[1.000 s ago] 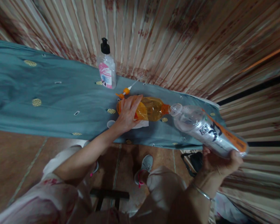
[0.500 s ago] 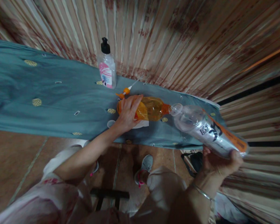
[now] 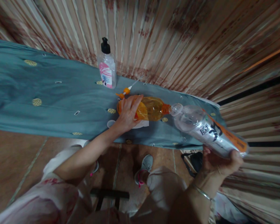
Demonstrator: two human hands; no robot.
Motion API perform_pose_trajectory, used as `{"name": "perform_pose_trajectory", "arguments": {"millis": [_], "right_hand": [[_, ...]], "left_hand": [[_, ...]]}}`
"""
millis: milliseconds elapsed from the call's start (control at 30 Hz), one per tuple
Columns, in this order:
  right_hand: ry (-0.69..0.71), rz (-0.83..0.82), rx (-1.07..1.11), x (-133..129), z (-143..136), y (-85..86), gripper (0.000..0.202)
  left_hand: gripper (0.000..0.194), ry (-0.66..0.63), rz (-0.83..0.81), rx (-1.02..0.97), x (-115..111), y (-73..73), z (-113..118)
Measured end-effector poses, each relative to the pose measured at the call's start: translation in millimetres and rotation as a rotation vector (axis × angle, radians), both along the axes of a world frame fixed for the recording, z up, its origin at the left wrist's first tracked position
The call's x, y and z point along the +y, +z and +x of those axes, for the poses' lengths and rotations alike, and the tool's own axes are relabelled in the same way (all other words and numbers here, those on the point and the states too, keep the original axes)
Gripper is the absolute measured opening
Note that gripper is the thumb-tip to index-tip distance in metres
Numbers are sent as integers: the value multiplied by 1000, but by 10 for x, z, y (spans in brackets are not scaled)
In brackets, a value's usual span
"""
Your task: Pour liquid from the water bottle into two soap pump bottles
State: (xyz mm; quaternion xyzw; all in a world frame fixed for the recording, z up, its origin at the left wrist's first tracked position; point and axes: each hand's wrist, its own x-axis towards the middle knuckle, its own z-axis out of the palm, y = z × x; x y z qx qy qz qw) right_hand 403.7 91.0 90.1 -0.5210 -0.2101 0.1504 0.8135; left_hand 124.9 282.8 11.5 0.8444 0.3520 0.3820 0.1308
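Note:
My left hand (image 3: 130, 112) is wrapped round an orange bottle (image 3: 154, 108), which lies tilted on its side with its threaded neck to the right. In my right hand (image 3: 220, 165) is a clear plastic bottle (image 3: 200, 124) with a silver and orange label, held near its base. The clear bottle's wide mouth meets the orange neck; whether liquid passes between them I cannot tell. Behind my left hand lies an orange pump top (image 3: 126, 91) with a thin tube. A small clear cap (image 3: 111, 123) rests beside my left wrist.
A clear bottle with a black pump (image 3: 107, 68) and a pink label stands at the table's back. Blue-green cloth (image 3: 60, 102) covers the table. A pleated curtain (image 3: 135, 37) hangs behind and to the right. A dark stool or bar (image 3: 109, 193) is below, near my feet.

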Motion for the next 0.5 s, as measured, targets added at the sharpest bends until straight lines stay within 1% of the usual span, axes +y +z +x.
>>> {"name": "perform_pose_trajectory", "arguments": {"millis": [333,500], "right_hand": [[-13,-9,42,-18,6,-9,43],[-11,-14,14,-5,-5,3,38]], "left_hand": [[92,0,2,13,-4,14,-6],[92,5,-16,23,-7,23,-1]]}}
